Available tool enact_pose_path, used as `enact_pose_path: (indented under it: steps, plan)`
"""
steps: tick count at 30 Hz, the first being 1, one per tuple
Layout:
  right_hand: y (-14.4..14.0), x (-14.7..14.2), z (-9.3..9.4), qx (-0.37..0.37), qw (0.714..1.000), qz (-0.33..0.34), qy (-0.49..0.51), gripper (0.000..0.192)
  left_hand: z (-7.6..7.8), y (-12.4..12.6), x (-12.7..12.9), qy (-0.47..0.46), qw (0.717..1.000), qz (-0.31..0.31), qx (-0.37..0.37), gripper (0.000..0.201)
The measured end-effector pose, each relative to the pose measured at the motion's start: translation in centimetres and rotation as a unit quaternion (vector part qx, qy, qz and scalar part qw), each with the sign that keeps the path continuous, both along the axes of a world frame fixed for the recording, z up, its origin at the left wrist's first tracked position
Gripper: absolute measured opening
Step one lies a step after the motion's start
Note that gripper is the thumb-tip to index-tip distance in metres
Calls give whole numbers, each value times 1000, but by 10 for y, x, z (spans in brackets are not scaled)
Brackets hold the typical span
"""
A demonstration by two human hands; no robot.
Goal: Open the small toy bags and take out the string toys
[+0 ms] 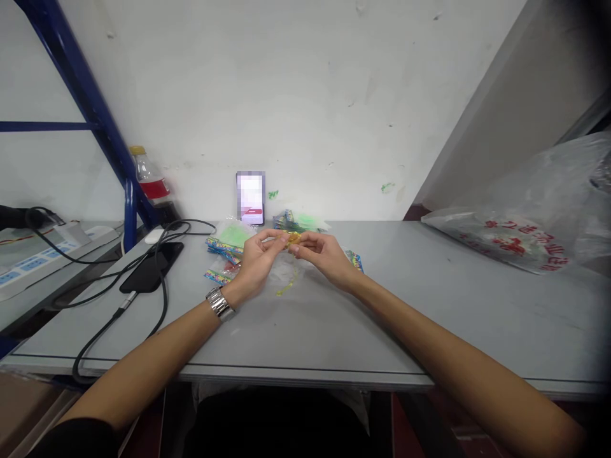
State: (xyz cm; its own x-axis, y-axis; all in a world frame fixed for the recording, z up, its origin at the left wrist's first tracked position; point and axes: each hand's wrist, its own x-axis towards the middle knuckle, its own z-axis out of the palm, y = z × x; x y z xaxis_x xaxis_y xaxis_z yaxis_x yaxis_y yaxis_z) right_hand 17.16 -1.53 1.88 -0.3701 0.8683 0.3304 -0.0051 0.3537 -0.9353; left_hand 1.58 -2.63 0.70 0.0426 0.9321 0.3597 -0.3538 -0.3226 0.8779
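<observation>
My left hand and my right hand meet above the middle of the grey table. Both pinch a small yellow-orange item between their fingertips; what it is stays too small to tell. A clear packet with a yellow-green strip lies on the table just under the hands. My left wrist wears a metal watch. Behind the hands sits a heap of small colourful packets, some green.
A phone stands against the wall behind the packets. A black phone with cables lies at the left, near a plastic bottle and a power strip. A large clear plastic bag fills the right side.
</observation>
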Motion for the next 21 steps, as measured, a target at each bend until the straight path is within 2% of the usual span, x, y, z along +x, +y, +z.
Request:
enact_pose_path:
  steps: [4,9,12,18,21]
  plan:
    - [-2,0,1,-11,999,1,38,24,0,0,1,-15,1000,-6,2,31]
    - [-5,0,7,-103,987,40,118,19,2,0,1,-44,999,-9,-10,27]
    - [-7,1,13,-123,984,18,128,17,3,-2,1,-52,998,-36,-28,25]
    - [-10,11,30,-90,992,-25,79,18,2,-4,-1,-30,996,-64,-52,23]
    - [-9,19,35,-78,997,11,15,17,2,-4,-1,-11,996,-68,-57,24]
